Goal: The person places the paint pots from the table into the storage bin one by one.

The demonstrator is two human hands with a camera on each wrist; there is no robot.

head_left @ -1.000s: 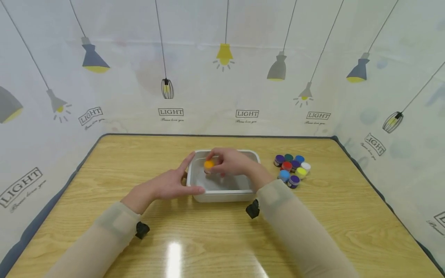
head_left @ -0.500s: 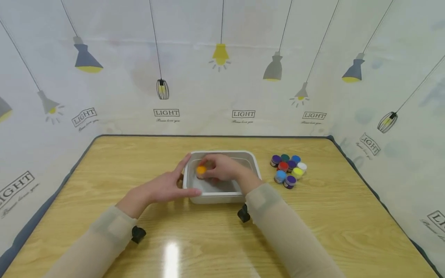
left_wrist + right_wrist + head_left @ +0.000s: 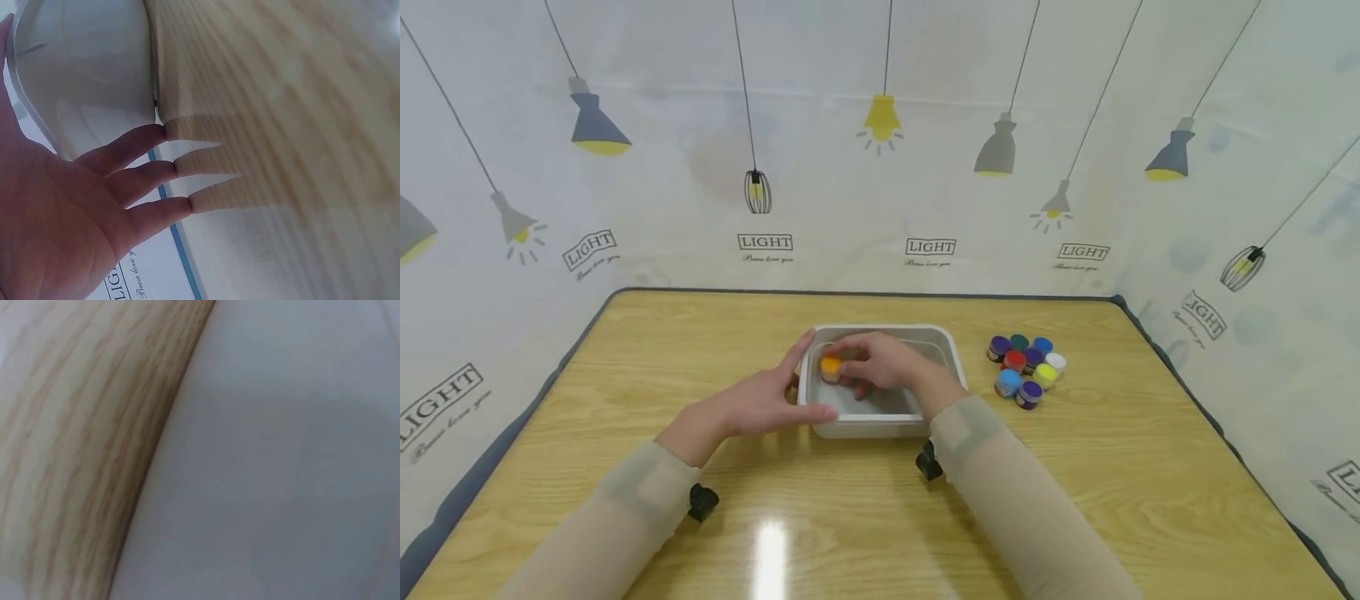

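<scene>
Right now, your right hand pinches a small orange jar between thumb and fingers inside the white tray, toward its left end. The jar looks squat and round, its top a bright, even orange; its side below is too small to make out in detail. Your left hand has its fingers spread wide, the thumb lying over the tray's near left corner and the others along the outside of its left end. The tray is shallow, with rounded corners and a raised rim, and stands on the wooden table. To its right, a cluster of similar little jars shows purple, green, blue, red, yellow and white tops.
</scene>
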